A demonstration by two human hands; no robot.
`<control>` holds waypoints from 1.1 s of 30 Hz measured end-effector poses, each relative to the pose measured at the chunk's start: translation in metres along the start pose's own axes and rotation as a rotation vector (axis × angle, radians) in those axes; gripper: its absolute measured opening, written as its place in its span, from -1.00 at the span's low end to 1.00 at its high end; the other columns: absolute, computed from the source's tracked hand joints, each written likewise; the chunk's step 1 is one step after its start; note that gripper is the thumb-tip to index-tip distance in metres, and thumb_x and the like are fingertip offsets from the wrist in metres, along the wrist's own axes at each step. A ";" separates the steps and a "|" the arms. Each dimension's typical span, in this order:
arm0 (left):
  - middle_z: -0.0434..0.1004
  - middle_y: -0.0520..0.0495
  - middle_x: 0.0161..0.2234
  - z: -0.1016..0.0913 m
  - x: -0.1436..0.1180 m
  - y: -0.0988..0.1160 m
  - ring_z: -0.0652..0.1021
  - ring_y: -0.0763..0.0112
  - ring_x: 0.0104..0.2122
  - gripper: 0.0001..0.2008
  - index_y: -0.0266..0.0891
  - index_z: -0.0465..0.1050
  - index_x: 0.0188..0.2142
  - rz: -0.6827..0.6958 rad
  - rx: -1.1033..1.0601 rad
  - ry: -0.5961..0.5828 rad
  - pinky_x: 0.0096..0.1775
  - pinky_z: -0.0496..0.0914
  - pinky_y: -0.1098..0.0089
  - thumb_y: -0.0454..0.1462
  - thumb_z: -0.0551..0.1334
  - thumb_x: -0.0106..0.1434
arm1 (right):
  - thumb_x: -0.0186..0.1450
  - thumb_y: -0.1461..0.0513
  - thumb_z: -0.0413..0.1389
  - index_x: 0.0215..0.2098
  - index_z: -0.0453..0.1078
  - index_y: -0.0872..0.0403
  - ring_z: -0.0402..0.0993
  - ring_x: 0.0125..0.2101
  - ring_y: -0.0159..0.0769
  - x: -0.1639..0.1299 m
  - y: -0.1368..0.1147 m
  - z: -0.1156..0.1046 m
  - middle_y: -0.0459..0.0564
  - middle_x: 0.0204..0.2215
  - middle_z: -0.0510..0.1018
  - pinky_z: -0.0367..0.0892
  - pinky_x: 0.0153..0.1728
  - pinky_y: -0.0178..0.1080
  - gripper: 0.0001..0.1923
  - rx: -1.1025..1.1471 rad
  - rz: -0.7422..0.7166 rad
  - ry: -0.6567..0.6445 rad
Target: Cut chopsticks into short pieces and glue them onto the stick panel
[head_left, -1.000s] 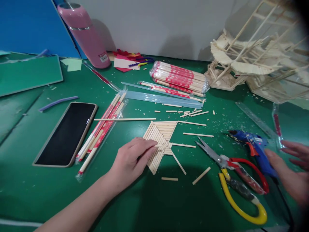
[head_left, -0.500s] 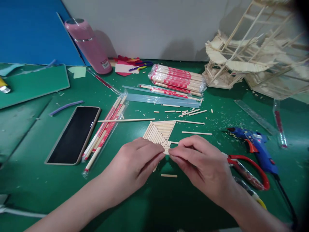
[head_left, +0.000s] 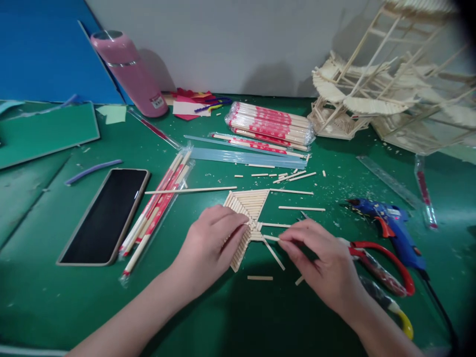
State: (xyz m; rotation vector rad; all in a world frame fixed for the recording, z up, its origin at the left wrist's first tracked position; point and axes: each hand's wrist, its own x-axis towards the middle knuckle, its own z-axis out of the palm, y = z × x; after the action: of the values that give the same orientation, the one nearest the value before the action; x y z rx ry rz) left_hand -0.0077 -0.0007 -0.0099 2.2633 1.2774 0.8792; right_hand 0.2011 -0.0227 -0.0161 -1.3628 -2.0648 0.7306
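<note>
Green table (head_left: 260, 322) bearing phone (head_left: 104, 215), glue gun (head_left: 390, 228), scissors (head_left: 383, 275), chopsticks (head_left: 269, 125)

Off to my left lie a dark phone (head_left: 104, 215) and a bundle of wrapped chopsticks (head_left: 158, 208), with a pink flask (head_left: 128, 67) standing far beyond them. To my right sit red-handled shears (head_left: 383, 270) and a blue glue gun (head_left: 390, 225). Ahead rest a fat pack of chopsticks (head_left: 269, 124) and, farther right, a wooden stick model (head_left: 386, 94).
</note>
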 end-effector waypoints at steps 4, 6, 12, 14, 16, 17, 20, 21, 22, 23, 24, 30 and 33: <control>0.46 -0.08 -0.42 0.009 -0.006 -0.010 0.41 0.38 -0.40 -0.86 -0.29 0.42 -0.31 0.020 -0.040 -0.018 -0.34 0.33 0.36 -0.40 0.10 0.20 | 0.24 0.31 0.00 -0.31 0.37 0.03 0.36 -0.36 -0.34 -0.009 0.001 0.012 -0.05 -0.40 0.41 0.31 -0.38 -0.30 -0.88 0.042 0.041 -0.079; 0.45 -0.08 -0.43 0.012 -0.008 -0.014 0.39 0.38 -0.40 -0.87 -0.29 0.42 -0.30 0.024 -0.045 -0.040 -0.33 0.31 0.36 -0.40 0.11 0.20 | 0.24 0.32 0.00 -0.30 0.38 0.04 0.37 -0.36 -0.34 -0.010 0.001 0.017 -0.05 -0.41 0.41 0.31 -0.38 -0.30 -0.87 0.030 0.041 -0.087; 0.42 -0.05 -0.45 0.020 -0.012 -0.022 0.36 0.40 -0.40 -0.87 -0.27 0.41 -0.30 0.045 -0.051 -0.112 -0.32 0.25 0.34 -0.39 0.10 0.21 | 0.23 0.35 0.02 -0.32 0.39 0.06 0.36 -0.37 -0.37 -0.007 0.001 0.023 -0.05 -0.41 0.41 0.32 -0.36 -0.31 -0.87 -0.026 -0.013 -0.050; 0.41 -0.04 -0.45 0.022 -0.013 -0.023 0.36 0.39 -0.41 -0.86 -0.26 0.40 -0.29 0.049 -0.048 -0.133 -0.33 0.23 0.34 -0.39 0.08 0.22 | 0.22 0.35 0.03 -0.32 0.39 0.06 0.36 -0.37 -0.38 -0.006 0.001 0.024 -0.06 -0.41 0.41 0.32 -0.36 -0.32 -0.88 -0.039 -0.024 -0.042; 0.41 -0.05 -0.44 0.022 -0.014 -0.023 0.36 0.39 -0.40 -0.85 -0.25 0.40 -0.28 0.047 -0.048 -0.144 -0.33 0.22 0.33 -0.39 0.07 0.23 | 0.22 0.35 0.03 -0.33 0.39 0.07 0.36 -0.38 -0.39 -0.006 0.001 0.025 -0.06 -0.41 0.41 0.32 -0.37 -0.33 -0.88 -0.046 -0.029 -0.029; 0.41 -0.05 -0.44 0.022 -0.014 -0.023 0.36 0.39 -0.40 -0.85 -0.25 0.40 -0.28 0.044 -0.050 -0.148 -0.34 0.21 0.33 -0.39 0.06 0.23 | 0.22 0.35 0.03 -0.34 0.39 0.07 0.37 -0.38 -0.39 -0.005 0.001 0.025 -0.06 -0.42 0.41 0.32 -0.37 -0.33 -0.88 -0.050 -0.031 -0.023; 0.41 -0.05 -0.44 0.021 -0.013 -0.023 0.35 0.39 -0.40 -0.84 -0.24 0.39 -0.29 0.040 -0.049 -0.149 -0.34 0.20 0.33 -0.39 0.05 0.23 | 0.21 0.36 0.03 -0.35 0.40 0.07 0.38 -0.39 -0.40 -0.004 0.001 0.025 -0.07 -0.43 0.42 0.32 -0.36 -0.34 -0.87 -0.068 -0.039 -0.003; 0.41 -0.05 -0.44 0.021 -0.013 -0.023 0.35 0.38 -0.40 -0.84 -0.24 0.39 -0.29 0.039 -0.047 -0.151 -0.34 0.20 0.33 -0.40 0.05 0.23 | 0.21 0.35 0.03 -0.35 0.40 0.06 0.38 -0.39 -0.39 -0.004 0.002 0.025 -0.07 -0.43 0.42 0.32 -0.36 -0.34 -0.87 -0.074 -0.042 0.002; 0.41 -0.05 -0.43 0.021 -0.014 -0.023 0.35 0.38 -0.40 -0.84 -0.24 0.39 -0.29 0.039 -0.044 -0.153 -0.34 0.20 0.33 -0.40 0.05 0.23 | 0.21 0.35 0.03 -0.35 0.40 0.06 0.38 -0.39 -0.39 -0.004 0.002 0.026 -0.07 -0.43 0.42 0.32 -0.36 -0.33 -0.87 -0.078 -0.046 0.006; 0.41 -0.05 -0.43 0.021 -0.014 -0.023 0.35 0.38 -0.40 -0.84 -0.24 0.39 -0.28 0.040 -0.042 -0.156 -0.33 0.20 0.32 -0.40 0.05 0.23 | 0.21 0.35 0.03 -0.35 0.40 0.06 0.38 -0.39 -0.40 -0.003 0.002 0.026 -0.08 -0.43 0.42 0.32 -0.36 -0.34 -0.87 -0.079 -0.048 0.007; 0.41 -0.05 -0.43 0.021 -0.014 -0.023 0.35 0.38 -0.40 -0.84 -0.24 0.39 -0.28 0.040 -0.043 -0.157 -0.33 0.20 0.32 -0.40 0.06 0.22 | 0.22 0.35 0.03 -0.35 0.40 0.06 0.37 -0.39 -0.40 -0.003 0.002 0.026 -0.08 -0.43 0.42 0.31 -0.36 -0.34 -0.87 -0.078 -0.048 0.007; 0.40 -0.05 -0.44 0.021 -0.014 -0.022 0.35 0.37 -0.40 -0.83 -0.25 0.40 -0.29 0.028 -0.045 -0.169 -0.33 0.19 0.32 -0.41 0.05 0.22 | 0.21 0.38 0.04 -0.35 0.38 0.07 0.34 -0.39 -0.40 -0.004 0.003 0.027 -0.07 -0.42 0.40 0.29 -0.36 -0.32 -0.87 -0.076 -0.048 -0.001; 0.40 -0.05 -0.43 0.021 -0.014 -0.023 0.35 0.37 -0.40 -0.83 -0.25 0.40 -0.30 0.027 -0.049 -0.173 -0.33 0.19 0.33 -0.41 0.05 0.22 | 0.21 0.38 0.04 -0.34 0.38 0.06 0.33 -0.39 -0.39 -0.005 0.003 0.028 -0.08 -0.42 0.40 0.29 -0.36 -0.31 -0.87 -0.080 -0.044 -0.006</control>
State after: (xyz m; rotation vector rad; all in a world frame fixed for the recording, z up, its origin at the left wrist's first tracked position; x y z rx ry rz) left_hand -0.0123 -0.0016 -0.0437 2.2679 1.1398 0.6982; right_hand 0.1850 -0.0302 -0.0383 -1.3559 -2.1427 0.6408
